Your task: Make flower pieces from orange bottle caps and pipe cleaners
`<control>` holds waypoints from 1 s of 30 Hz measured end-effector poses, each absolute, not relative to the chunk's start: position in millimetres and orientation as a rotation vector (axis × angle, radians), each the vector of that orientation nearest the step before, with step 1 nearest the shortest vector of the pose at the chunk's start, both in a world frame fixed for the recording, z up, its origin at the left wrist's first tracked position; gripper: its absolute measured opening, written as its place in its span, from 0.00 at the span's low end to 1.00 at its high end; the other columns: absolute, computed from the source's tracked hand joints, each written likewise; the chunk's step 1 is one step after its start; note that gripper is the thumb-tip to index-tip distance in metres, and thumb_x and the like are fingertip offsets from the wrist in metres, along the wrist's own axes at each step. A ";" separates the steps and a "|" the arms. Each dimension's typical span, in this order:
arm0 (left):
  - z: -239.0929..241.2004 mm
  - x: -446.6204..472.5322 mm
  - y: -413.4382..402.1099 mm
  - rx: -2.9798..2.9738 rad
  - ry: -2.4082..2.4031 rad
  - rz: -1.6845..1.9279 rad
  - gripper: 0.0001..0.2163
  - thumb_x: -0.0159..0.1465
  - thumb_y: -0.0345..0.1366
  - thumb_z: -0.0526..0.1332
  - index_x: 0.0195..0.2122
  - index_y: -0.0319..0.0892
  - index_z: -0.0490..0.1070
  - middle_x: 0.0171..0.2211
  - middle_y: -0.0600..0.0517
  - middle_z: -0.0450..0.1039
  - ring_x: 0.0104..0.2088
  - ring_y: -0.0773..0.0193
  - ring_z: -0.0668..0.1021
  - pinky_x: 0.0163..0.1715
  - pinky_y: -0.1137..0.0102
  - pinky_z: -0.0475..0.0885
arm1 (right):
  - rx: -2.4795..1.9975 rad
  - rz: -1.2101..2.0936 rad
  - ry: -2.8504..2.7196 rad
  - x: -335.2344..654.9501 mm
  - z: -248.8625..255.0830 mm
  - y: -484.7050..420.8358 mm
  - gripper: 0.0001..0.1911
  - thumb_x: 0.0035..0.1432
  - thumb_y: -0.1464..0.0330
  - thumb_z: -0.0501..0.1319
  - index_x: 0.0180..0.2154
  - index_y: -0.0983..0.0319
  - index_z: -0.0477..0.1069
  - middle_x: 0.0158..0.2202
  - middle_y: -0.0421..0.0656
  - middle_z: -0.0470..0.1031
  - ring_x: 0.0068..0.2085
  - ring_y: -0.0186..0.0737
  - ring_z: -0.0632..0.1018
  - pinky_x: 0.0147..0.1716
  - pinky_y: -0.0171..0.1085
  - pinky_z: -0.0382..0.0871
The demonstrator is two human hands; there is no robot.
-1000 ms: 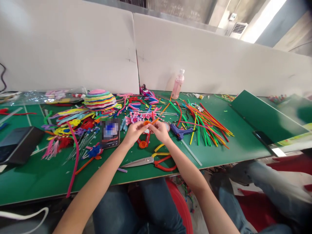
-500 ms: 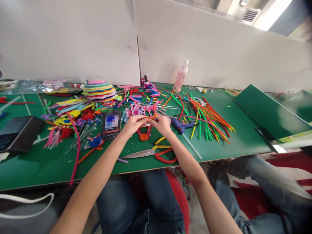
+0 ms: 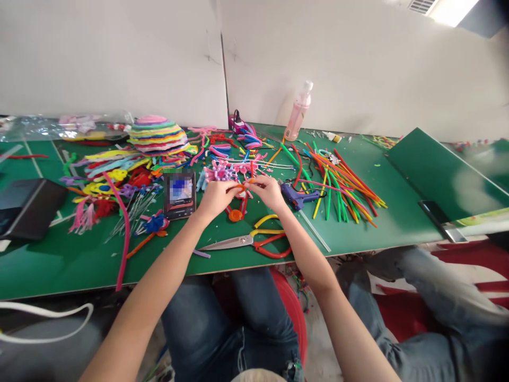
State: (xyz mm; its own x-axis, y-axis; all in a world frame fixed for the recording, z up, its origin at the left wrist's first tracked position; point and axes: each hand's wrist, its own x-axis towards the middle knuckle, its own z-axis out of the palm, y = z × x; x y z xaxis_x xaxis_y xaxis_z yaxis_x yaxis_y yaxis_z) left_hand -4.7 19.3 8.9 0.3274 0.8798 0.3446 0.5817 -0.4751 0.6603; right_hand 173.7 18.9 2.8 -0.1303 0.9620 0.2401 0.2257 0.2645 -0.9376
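Observation:
My left hand (image 3: 215, 196) and my right hand (image 3: 269, 192) meet above the green table (image 3: 59, 260), both pinched on an orange pipe cleaner (image 3: 243, 185) that runs between their fingertips. A small orange disc (image 3: 235, 215) on red stems lies just below the hands. Scissors (image 3: 246, 241) with yellow and red handles lie near the table's front edge, under my right wrist. A phone (image 3: 180, 194) lies left of my left hand.
A blue glue gun (image 3: 297, 196) and a fan of coloured sticks (image 3: 338, 185) lie to the right. A stack of coloured felt rounds (image 3: 158, 135), a pink bottle (image 3: 299, 111) and a black box (image 3: 27, 207) stand about. A seated person's legs (image 3: 421, 297) are at right.
Both hands keep working the orange pipe cleaner in the same spot. The view has tilted down, so the table sits higher in the frame.

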 end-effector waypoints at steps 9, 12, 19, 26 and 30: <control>3.8 -0.8 17.1 2.382 1.310 0.779 0.12 0.64 0.38 0.56 0.34 0.41 0.79 0.27 0.46 0.80 0.26 0.57 0.79 0.28 0.68 0.67 | -1.155 0.931 -1.702 175.1 1.9 18.3 0.12 0.51 0.60 0.64 0.31 0.62 0.78 0.30 0.42 0.78 0.30 0.36 0.75 0.31 0.34 0.68; 3.6 -1.8 17.4 2.341 1.352 0.854 0.11 0.63 0.37 0.56 0.40 0.41 0.77 0.29 0.46 0.80 0.30 0.56 0.81 0.31 0.69 0.69 | -1.147 1.002 -1.711 176.5 5.2 17.4 0.13 0.50 0.60 0.65 0.33 0.62 0.77 0.28 0.40 0.76 0.27 0.33 0.73 0.27 0.32 0.66; 6.4 -1.8 17.7 1.991 1.140 1.010 0.13 0.62 0.43 0.58 0.42 0.40 0.73 0.30 0.49 0.80 0.28 0.62 0.80 0.29 0.72 0.72 | -1.003 1.226 -1.569 178.0 10.8 15.3 0.18 0.44 0.57 0.68 0.34 0.62 0.71 0.26 0.37 0.73 0.26 0.31 0.73 0.28 0.32 0.67; 8.3 5.3 16.9 1.322 0.980 1.007 0.23 0.55 0.52 0.64 0.41 0.38 0.75 0.34 0.45 0.79 0.34 0.60 0.81 0.27 0.73 0.74 | -1.013 1.234 -1.190 162.8 7.5 14.2 0.24 0.41 0.53 0.69 0.31 0.59 0.60 0.28 0.36 0.72 0.29 0.29 0.74 0.32 0.31 0.71; 3.7 12.7 11.8 1.187 1.051 1.127 0.20 0.51 0.49 0.68 0.37 0.37 0.77 0.34 0.45 0.79 0.35 0.59 0.81 0.26 0.73 0.73 | -0.990 1.188 -1.198 157.0 6.0 11.8 0.26 0.42 0.53 0.68 0.33 0.57 0.56 0.30 0.36 0.74 0.30 0.30 0.76 0.33 0.32 0.72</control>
